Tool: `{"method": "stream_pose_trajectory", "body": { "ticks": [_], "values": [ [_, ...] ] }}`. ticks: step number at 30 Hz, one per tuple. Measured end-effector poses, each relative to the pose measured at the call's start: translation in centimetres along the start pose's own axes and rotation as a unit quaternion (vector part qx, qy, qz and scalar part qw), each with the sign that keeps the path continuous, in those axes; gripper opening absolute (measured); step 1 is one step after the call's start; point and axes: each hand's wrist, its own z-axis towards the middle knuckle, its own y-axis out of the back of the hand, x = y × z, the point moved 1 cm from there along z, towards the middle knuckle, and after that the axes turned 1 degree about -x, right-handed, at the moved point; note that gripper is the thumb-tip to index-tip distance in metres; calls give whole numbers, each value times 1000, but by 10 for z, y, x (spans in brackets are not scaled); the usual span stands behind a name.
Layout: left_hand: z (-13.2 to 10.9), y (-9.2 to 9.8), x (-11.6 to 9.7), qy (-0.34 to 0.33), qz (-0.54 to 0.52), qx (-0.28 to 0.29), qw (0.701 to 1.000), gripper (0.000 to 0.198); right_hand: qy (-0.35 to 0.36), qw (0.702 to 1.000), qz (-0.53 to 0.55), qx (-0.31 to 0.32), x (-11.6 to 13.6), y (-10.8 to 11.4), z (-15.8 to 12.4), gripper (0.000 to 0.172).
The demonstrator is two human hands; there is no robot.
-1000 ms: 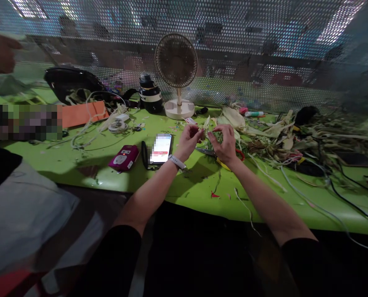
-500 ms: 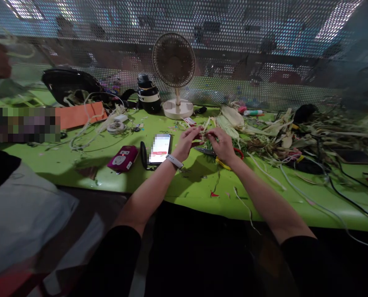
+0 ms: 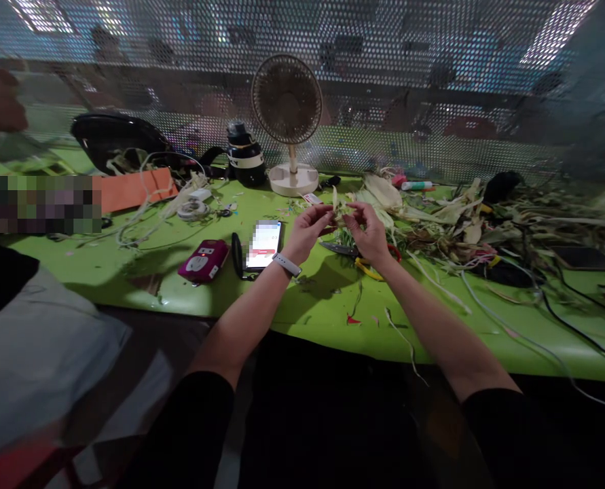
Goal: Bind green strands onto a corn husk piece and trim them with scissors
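Between my hands, above the green table, is a small pale strip of corn husk (image 3: 335, 197), one end pointing up. My left hand (image 3: 307, 234), with a light band on its wrist, pinches it from the left. My right hand (image 3: 369, 232) meets it from the right with thumb and forefinger; the exact grip is too small to make out clearly. Scissors (image 3: 367, 269) with red and yellow handles lie under my right hand, their dark blades partly beneath it. Loose husks (image 3: 381, 197) are heaped just behind that hand.
A phone (image 3: 264, 244) and a purple power adapter (image 3: 205, 261) lie to the left. Behind stand a fan (image 3: 292, 178) and a dark bottle (image 3: 245, 163). Dried stalks and cables (image 3: 510, 319) cover the right side. Another person (image 3: 7, 285) sits at the far left.
My right hand has shifted slightly right and its fingers have spread a little from the left hand's. The husk strip now stands more upright. The other person's head has moved slightly right.
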Motion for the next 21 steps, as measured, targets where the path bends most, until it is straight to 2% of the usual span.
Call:
{"method": "stream_pose_trajectory", "body": {
  "ticks": [3,6,13,21],
  "values": [
    [1,1,2,2,-25,-35,999,27,-20,998,-7,-63,-1,-2,-2,51],
    [2,3,3,22,-45,-50,997,34,-25,997,-16,-73,3,-1,-3,47],
    [4,1,12,35,-83,-47,995,40,-73,997,10,-3,5,-3,-4,38],
    [-2,-4,5,67,-85,-50,993,34,-51,998,13,44,2,-1,-2,27]
  ]
}}
